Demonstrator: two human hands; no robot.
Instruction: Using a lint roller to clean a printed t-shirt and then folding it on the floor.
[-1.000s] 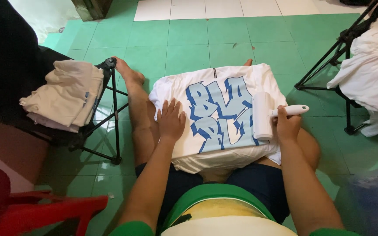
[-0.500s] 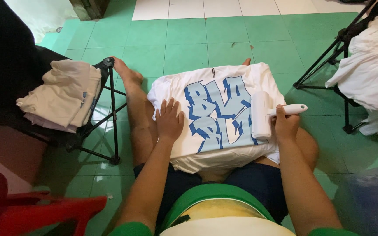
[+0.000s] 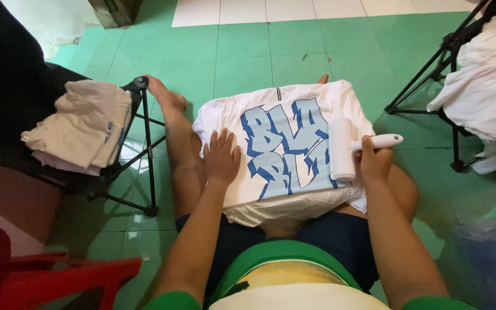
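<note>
A white T-shirt [image 3: 282, 189] with large blue lettering lies spread over my lap as I sit on the floor. My left hand [image 3: 221, 156] rests flat on its left part, fingers spread, pressing the cloth down. My right hand [image 3: 374, 161] grips the handle of a white lint roller [image 3: 343, 149], whose drum stands on the shirt's right side beside the lettering. My bare legs show under the shirt's edges.
A black folding stand [image 3: 144, 149] at left carries a pile of folded beige clothes [image 3: 81, 126]. Another black stand [image 3: 431, 80] at right holds white garments [image 3: 483, 92]. A red plastic chair [image 3: 47, 281] sits at lower left. The floor is green tile.
The lint roller has slid slightly down the shirt's right side toward me. My left hand stays pressed flat in the same spot.
</note>
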